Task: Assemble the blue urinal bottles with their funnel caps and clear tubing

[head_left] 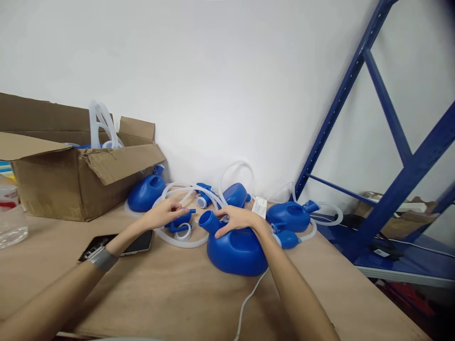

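My right hand (238,219) is closed around the neck and handle area of a blue plastic urinal bottle (236,255), which rests on the table with its uncapped mouth pointing up and left. To the left of that mouth, my left hand (164,213) pinches a blue cap (182,219) that has a short nozzle pointing right. Exactly where the fingertips meet the cap is partly hidden. A white ring (183,232) shows just below the cap. Clear white tubing (192,244) loops on the table behind and around both hands.
More blue bottles (146,193) lie along the wall, with another bottle (289,216) at right. An open cardboard box (50,184) holds tubing at left. A phone (140,244) lies under my left forearm. A white cord (245,303) crosses the table (170,293). Blue shelving (387,109) stands at right.
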The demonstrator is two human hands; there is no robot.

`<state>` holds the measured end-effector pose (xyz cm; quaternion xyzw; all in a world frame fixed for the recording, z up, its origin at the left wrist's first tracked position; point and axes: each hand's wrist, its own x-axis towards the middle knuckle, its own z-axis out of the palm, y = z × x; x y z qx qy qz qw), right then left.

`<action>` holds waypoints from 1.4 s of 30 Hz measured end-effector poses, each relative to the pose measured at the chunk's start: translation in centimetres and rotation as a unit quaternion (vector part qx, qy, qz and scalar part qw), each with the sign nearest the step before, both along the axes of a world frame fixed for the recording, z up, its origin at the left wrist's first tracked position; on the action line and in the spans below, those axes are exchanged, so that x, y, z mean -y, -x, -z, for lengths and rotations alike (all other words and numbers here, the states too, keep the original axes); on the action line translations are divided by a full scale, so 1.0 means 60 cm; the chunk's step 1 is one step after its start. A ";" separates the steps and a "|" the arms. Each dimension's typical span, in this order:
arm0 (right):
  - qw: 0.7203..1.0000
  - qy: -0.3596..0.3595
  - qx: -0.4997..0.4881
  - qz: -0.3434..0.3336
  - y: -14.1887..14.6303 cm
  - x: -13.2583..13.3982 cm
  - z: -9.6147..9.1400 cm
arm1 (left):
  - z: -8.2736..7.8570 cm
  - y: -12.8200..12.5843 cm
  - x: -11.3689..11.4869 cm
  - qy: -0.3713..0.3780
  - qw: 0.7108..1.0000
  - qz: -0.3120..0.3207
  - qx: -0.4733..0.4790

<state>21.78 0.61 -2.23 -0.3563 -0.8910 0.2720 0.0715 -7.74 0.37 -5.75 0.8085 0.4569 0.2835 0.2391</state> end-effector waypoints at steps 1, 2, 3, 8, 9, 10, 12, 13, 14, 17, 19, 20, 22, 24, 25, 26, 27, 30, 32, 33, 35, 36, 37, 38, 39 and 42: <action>1.000 -0.003 0.003 0.005 -0.009 -0.004 -0.001 | 0.009 0.002 -0.001 -0.028 0.999 -0.017 -0.017; 1.000 -0.018 0.005 0.015 -0.018 -0.008 -0.002 | 0.018 0.002 -0.002 -0.058 0.997 -0.033 -0.030; 0.999 -0.045 0.002 0.027 -0.027 -0.009 -0.003 | 0.027 0.001 -0.004 -0.086 0.994 -0.050 -0.039; 0.973 -0.224 -0.050 0.017 -0.014 0.035 -0.015 | 0.063 0.003 -0.022 -0.193 0.971 -0.144 -0.018; 0.965 -0.255 -0.055 0.005 0.006 0.050 -0.014 | 0.068 0.007 -0.027 -0.219 0.963 -0.155 -0.005; 0.957 -0.286 -0.055 -0.003 0.031 0.065 -0.010 | 0.074 0.013 -0.032 -0.244 0.956 -0.164 0.009; 0.947 -0.320 -0.037 -0.014 0.091 0.085 0.009 | 0.084 0.026 -0.041 -0.269 0.946 -0.178 0.032; 0.944 -0.328 -0.027 -0.001 0.122 0.086 0.025 | 0.088 0.033 -0.045 -0.267 0.945 -0.187 0.037; 0.946 -0.323 -0.015 0.015 0.152 0.082 0.043 | 0.092 0.039 -0.048 -0.259 0.945 -0.198 0.037; 0.948 -0.303 -0.001 0.100 0.218 0.035 0.103 | 0.102 0.054 -0.054 -0.214 0.947 -0.239 0.028; 0.958 -0.237 -0.004 0.161 0.234 -0.008 0.134 | 0.108 0.058 -0.055 -0.185 0.948 -0.257 0.025; 0.964 -0.197 -0.007 0.176 0.236 -0.026 0.146 | 0.111 0.058 -0.055 -0.175 0.950 -0.258 0.024; 0.970 -0.152 -0.029 0.190 0.229 -0.051 0.161 | 0.116 0.056 -0.055 -0.168 0.952 -0.254 0.024; 0.966 -0.151 -0.067 0.197 0.217 -0.059 0.170 | 0.118 0.051 -0.054 -0.168 0.953 -0.249 0.027; 0.963 -0.161 -0.087 0.197 0.211 -0.058 0.172 | 0.118 0.049 -0.053 -0.168 0.953 -0.249 0.032; 0.960 -0.175 -0.106 0.194 0.205 -0.054 0.174 | 0.116 0.047 -0.052 -0.165 0.953 -0.252 0.043; 0.956 -0.190 -0.123 0.186 0.200 -0.050 0.175 | 0.113 0.046 -0.050 -0.159 0.952 -0.256 0.061; 0.943 -0.238 -0.170 0.159 0.191 -0.033 0.174 | 0.100 0.041 -0.042 -0.128 0.939 -0.279 0.157; 0.930 -0.260 -0.209 0.154 0.189 -0.021 0.172 | 0.092 0.037 -0.031 -0.118 0.923 -0.287 0.229; 0.923 -0.267 -0.228 0.156 0.189 -0.015 0.169 | 0.089 0.033 -0.025 -0.118 0.916 -0.285 0.258; 0.911 -0.278 -0.253 0.168 0.189 -0.004 0.162 | 0.082 0.024 -0.010 -0.123 0.909 -0.263 0.300; 0.908 -0.281 -0.258 0.174 0.188 0.001 0.157 | 0.079 0.018 -0.002 -0.127 0.908 -0.247 0.315; 0.906 -0.281 -0.261 0.179 0.187 0.006 0.151 | 0.076 0.014 0.005 -0.133 0.907 -0.230 0.327; 0.905 -0.281 -0.263 0.180 0.186 0.009 0.146 | 0.073 0.009 0.010 -0.139 0.905 -0.216 0.338; 0.906 -0.279 -0.264 0.178 0.183 0.012 0.141 | 0.071 0.006 0.015 -0.143 0.902 -0.206 0.350; 0.909 -0.280 -0.263 0.165 0.176 0.016 0.131 | 0.068 0.002 0.016 -0.122 0.891 -0.200 0.388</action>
